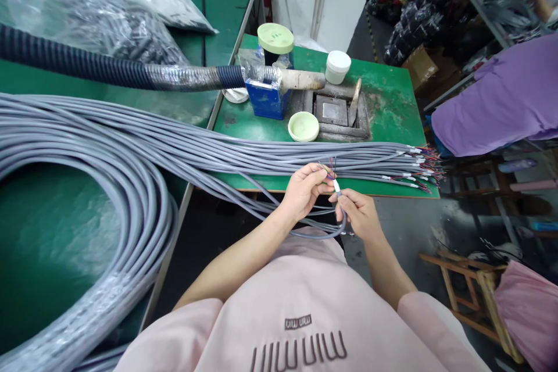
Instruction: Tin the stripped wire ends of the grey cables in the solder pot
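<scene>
My right hand (355,209) is closed round a grey cable (340,226), just below its white-wrapped end. Thin coloured wires fan out from that end, and my left hand (307,186) pinches some of them between thumb and fingers. The held cable bends in a loop beneath both hands. Behind them, a thick bundle of grey cables (261,151) lies across the green table (392,87), its white-wrapped ends and coloured wires (429,168) at the right edge.
Beyond the bundle are a square metal pot (333,111) with a scraper (355,104), a pale green bowl (304,127), a white tub (337,67) and a blue box (265,99) under a ribbed hose (108,67). A person in purple (501,93) is at the right.
</scene>
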Demonstrator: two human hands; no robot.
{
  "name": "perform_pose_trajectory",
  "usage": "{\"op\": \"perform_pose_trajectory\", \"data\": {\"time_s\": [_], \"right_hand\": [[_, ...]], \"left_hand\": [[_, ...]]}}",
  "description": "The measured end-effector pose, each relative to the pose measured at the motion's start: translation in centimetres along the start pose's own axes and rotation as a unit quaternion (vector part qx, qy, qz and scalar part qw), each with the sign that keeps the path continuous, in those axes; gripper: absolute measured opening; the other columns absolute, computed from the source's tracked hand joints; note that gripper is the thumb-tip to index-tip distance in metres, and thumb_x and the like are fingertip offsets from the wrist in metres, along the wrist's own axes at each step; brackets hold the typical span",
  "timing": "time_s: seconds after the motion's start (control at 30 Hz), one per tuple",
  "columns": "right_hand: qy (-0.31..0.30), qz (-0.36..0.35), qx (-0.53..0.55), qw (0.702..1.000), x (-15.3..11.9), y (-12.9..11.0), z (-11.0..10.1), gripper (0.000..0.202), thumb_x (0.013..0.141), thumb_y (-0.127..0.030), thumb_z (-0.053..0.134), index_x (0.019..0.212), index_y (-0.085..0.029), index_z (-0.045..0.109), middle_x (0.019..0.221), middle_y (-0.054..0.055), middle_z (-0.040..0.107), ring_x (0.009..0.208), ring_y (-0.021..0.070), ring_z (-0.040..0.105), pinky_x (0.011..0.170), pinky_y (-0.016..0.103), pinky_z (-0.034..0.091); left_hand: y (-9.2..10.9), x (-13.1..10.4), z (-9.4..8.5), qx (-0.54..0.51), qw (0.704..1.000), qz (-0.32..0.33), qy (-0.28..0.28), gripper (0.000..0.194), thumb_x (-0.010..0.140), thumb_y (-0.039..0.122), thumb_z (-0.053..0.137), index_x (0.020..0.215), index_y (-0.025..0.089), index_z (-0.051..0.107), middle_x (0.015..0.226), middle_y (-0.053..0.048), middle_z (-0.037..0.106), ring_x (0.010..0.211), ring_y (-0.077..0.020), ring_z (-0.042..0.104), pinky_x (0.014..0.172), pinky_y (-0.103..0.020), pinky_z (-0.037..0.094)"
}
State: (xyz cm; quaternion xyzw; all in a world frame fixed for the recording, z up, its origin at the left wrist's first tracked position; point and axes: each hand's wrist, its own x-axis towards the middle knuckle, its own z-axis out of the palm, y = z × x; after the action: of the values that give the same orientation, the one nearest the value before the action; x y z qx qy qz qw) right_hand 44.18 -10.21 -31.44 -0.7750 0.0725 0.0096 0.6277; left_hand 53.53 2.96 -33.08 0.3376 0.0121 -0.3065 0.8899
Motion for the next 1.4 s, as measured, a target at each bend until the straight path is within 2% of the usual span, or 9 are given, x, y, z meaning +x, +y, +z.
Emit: {"op": "perform_pose_trajectory", "data": {"time_s": [0.17, 0.3, 0.47, 0.6, 0.8, 1.1, 1.2, 1.3, 1.4], "right_hand": [[-0.005, 0.0, 0.001, 1.0, 0.1, 0.0, 0.0, 0.031, 0.094, -0.04, 0.051, 0.096, -0.017, 0.071, 0.052, -0.004, 0.057, 0.043, 0.0064, 0.041, 0.046, 0.021, 0.033], [-0.017, 0.002, -0.005, 1.0, 0.1, -0.1, 0.1, 0.031, 0.094, -0.04, 0.05, 0.095, -0.017, 0.071, 0.052, -0.004, 0.057, 0.043, 0.0063, 0.041, 0.046, 0.021, 0.033], [-0.029, 0.006, -0.006, 1.0, 0.2, -0.2, 0.3, 0.032, 0.094, -0.04, 0.05, 0.095, -0.016, 0.07, 0.052, -0.004, 0.057, 0.044, 0.0063, 0.041, 0.046, 0.021, 0.034], [-0.037, 0.009, -0.007, 0.999, 0.1, -0.4, 0.4, 0.032, 0.094, -0.041, 0.05, 0.095, -0.016, 0.07, 0.053, -0.003, 0.057, 0.044, 0.0061, 0.041, 0.046, 0.021, 0.034], [-0.034, 0.011, -0.009, 0.999, 0.1, -0.4, 0.4, 0.033, 0.094, -0.041, 0.05, 0.095, -0.016, 0.07, 0.053, -0.003, 0.056, 0.044, 0.0064, 0.041, 0.046, 0.021, 0.034], [-0.015, 0.01, 0.007, 1.0, -0.1, 0.0, 0.4, 0.035, 0.093, -0.045, 0.051, 0.097, -0.015, 0.069, 0.051, -0.003, 0.057, 0.042, 0.0073, 0.04, 0.045, 0.022, 0.034], [-0.008, 0.018, 0.019, 1.0, -0.1, 0.1, 0.4, 0.034, 0.092, -0.045, 0.052, 0.096, -0.016, 0.069, 0.051, -0.003, 0.056, 0.042, 0.0068, 0.04, 0.045, 0.021, 0.034], [-0.001, 0.031, 0.021, 0.999, 0.0, 0.0, 0.5, 0.034, 0.092, -0.045, 0.052, 0.094, -0.016, 0.07, 0.05, -0.003, 0.056, 0.041, 0.0069, 0.039, 0.044, 0.021, 0.033], [-0.001, 0.036, 0.011, 0.999, 0.2, -0.3, 0.5, 0.035, 0.092, -0.046, 0.052, 0.093, -0.016, 0.07, 0.05, -0.003, 0.055, 0.041, 0.007, 0.039, 0.044, 0.021, 0.033]], "left_hand": [[0.2, 0.0, 0.0, 0.003, 1.0, -0.01, 0.002, 0.027, 0.069, 0.03, 0.077, 0.074, 0.013, 0.056, 0.077, 0.0, 0.066, 0.058, -0.0077, 0.064, 0.057, -0.02, 0.057], [0.6, 0.2, 0.0, 0.0, 0.999, -0.028, -0.02, 0.025, 0.068, 0.025, 0.076, 0.074, 0.014, 0.055, 0.07, 0.002, 0.063, 0.055, -0.0071, 0.06, 0.052, -0.019, 0.055], [1.2, 0.5, -0.2, -0.008, 0.997, -0.052, -0.052, 0.026, 0.068, 0.021, 0.075, 0.089, 0.013, 0.063, 0.067, 0.003, 0.061, 0.052, -0.0062, 0.057, 0.051, -0.019, 0.054], [1.7, 0.5, -0.3, -0.009, 0.994, -0.075, -0.075, 0.02, 0.064, 0.02, 0.077, 0.075, 0.011, 0.062, 0.064, 0.002, 0.06, 0.05, -0.0063, 0.057, 0.049, -0.017, 0.052], [1.9, 0.5, -0.4, 0.01, 0.994, -0.082, -0.068, 0.026, 0.064, 0.025, 0.08, 0.069, 0.01, 0.059, 0.063, 0.002, 0.059, 0.05, -0.0064, 0.059, 0.051, -0.017, 0.055], [0.8, 0.4, -0.4, -0.016, 0.996, -0.077, -0.05, 0.028, 0.067, 0.031, 0.079, 0.072, 0.012, 0.059, 0.062, 0.001, 0.06, 0.052, -0.0063, 0.058, 0.054, -0.017, 0.055], [0.4, 0.2, -0.3, -0.001, 0.999, -0.031, -0.031, 0.024, 0.069, 0.03, 0.077, 0.072, 0.013, 0.059, 0.066, 0.002, 0.06, 0.054, -0.0059, 0.057, 0.054, -0.018, 0.053], [0.2, -0.1, -0.4, 0.079, 0.992, 0.099, -0.027, 0.018, 0.073, 0.028, 0.074, 0.073, 0.015, 0.062, 0.074, 0.001, 0.061, 0.063, -0.0077, 0.06, 0.061, -0.02, 0.053], [0.6, -0.3, -0.5, 0.18, 0.963, 0.196, -0.043, 0.015, 0.075, 0.028, 0.074, 0.077, 0.016, 0.066, 0.079, -0.001, 0.062, 0.071, -0.0108, 0.06, 0.066, -0.023, 0.052]]}}
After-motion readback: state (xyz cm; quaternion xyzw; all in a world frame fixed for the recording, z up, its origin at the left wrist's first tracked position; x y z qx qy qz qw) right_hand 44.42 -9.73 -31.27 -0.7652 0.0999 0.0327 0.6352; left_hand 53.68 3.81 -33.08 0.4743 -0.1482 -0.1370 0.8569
